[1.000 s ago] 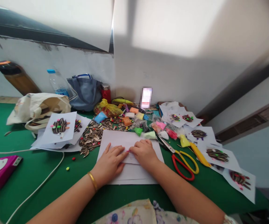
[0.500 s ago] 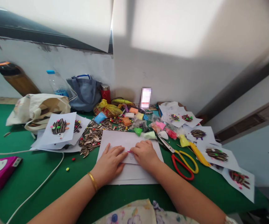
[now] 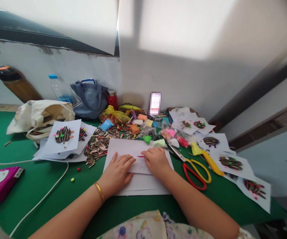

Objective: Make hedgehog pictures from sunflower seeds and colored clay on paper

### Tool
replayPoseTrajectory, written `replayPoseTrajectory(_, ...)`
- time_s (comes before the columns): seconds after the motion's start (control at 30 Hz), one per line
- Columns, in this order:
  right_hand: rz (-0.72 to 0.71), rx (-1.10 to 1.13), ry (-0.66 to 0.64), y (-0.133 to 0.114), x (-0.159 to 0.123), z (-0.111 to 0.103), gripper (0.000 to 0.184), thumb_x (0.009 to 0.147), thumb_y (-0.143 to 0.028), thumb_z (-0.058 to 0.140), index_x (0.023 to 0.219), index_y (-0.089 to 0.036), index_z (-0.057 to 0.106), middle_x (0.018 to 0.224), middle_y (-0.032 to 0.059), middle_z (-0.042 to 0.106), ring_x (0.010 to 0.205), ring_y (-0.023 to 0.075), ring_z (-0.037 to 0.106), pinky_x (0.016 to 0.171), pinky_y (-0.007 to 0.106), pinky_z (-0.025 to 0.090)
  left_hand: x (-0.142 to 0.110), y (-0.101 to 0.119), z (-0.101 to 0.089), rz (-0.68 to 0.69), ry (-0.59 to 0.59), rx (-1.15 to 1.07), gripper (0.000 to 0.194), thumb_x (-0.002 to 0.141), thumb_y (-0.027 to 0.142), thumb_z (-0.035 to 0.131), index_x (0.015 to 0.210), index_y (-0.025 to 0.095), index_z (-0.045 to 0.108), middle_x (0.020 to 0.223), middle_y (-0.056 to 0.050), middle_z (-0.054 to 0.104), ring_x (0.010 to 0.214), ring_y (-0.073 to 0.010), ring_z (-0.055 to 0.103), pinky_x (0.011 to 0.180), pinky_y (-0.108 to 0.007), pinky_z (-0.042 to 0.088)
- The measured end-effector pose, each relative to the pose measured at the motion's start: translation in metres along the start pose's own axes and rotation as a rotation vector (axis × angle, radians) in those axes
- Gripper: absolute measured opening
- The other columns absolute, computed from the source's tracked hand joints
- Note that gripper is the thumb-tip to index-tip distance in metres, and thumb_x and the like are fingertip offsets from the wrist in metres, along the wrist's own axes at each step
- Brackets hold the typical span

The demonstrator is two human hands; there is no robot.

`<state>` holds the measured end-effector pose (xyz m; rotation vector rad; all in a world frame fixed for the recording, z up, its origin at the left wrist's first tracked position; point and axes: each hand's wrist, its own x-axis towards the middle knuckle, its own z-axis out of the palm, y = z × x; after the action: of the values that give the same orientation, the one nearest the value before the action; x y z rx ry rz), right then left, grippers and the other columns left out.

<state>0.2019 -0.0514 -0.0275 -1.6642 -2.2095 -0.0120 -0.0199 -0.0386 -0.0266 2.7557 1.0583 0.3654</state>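
Note:
White sheets of paper (image 3: 123,147) lie stacked in front of me, the top one with a faint line drawing partly covered by my hands. My left hand (image 3: 118,169) rests flat on the left side of the paper, fingers stretched out and holding nothing. On the right side, the curled fingers of my right hand (image 3: 157,161) press on a thin pink strip of clay (image 3: 140,156), whose pointed end sticks out to the left of the fingertips. Right of the paper lie scissors (image 3: 195,169) with one red and one yellow handle loop.
Sunflower seeds (image 3: 97,146) are heaped behind the paper, beside packets of coloured clay (image 3: 135,128). Finished seed pictures lie left (image 3: 64,134) and right (image 3: 230,163). A yellow cutter (image 3: 211,162) is near the scissors. A white cable (image 3: 46,196) crosses the left side near a magenta pack (image 3: 3,184).
My right hand has shifted slightly right and away from the left fingertips, so more of the pink clay strip shows. My left hand stays on the paper.

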Motion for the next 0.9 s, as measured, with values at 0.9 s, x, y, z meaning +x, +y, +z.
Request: replayPoseTrajectory(0.9, 0.071, -0.106, -0.117, 0.011, 0.000, -0.009, 0.013, 0.094, -0.019, 0.051, 0.095, -0.020, 0.064, 0.090, 0.0054, 0.070, 0.089, 0.0199, 0.061, 0.080, 0.032, 0.034, 0.001, 0.004, -0.007, 0.031, 0.033, -0.013, 0.054, 0.085, 0.039, 0.063, 0.134, 0.022, 0.050, 0.114, -0.008, 0.067, 0.106, -0.0249, 0.061, 0.118, -0.058, 0.014)
